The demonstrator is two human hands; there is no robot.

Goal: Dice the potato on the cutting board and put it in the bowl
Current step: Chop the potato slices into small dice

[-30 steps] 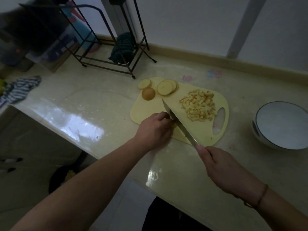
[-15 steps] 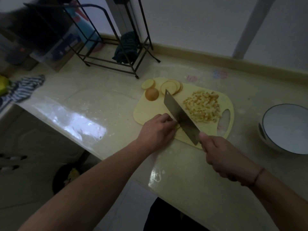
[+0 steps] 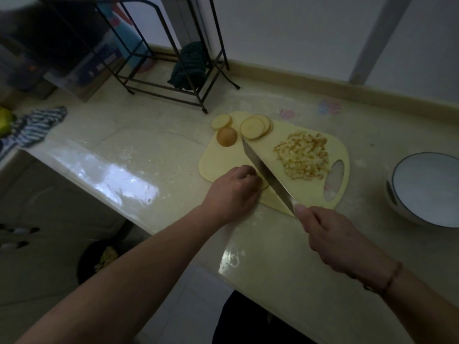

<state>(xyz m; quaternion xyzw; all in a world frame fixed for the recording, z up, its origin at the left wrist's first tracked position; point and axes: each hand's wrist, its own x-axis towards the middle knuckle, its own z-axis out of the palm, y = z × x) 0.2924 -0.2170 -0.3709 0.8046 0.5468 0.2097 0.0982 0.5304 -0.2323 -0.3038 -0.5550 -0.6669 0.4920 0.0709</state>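
Note:
A pale yellow cutting board (image 3: 223, 160) lies on the counter. On its right half is a heap of diced potato (image 3: 304, 155). Round potato slices (image 3: 254, 126) and a brown potato end (image 3: 226, 136) sit at its far left corner. My left hand (image 3: 233, 192) presses down on potato slices (image 3: 265, 185) at the board's near edge, mostly hiding them. My right hand (image 3: 330, 238) grips the handle of a knife (image 3: 267, 171), whose blade lies edge-down right beside my left fingers. A white bowl (image 3: 427, 189) with a dark rim stands to the right of the board.
A black wire rack (image 3: 173, 70) with a dark green cloth (image 3: 191, 65) stands behind the board. A striped cloth (image 3: 34, 126) lies at the counter's far left. The counter's front edge (image 3: 139, 219) runs diagonally under my left forearm. A wall with a skirting strip closes the back.
The knife blade was lifted and tilted flat-side up half a second ago; now it is down again, edge on the board beside my left fingers. My left hand has stayed put.

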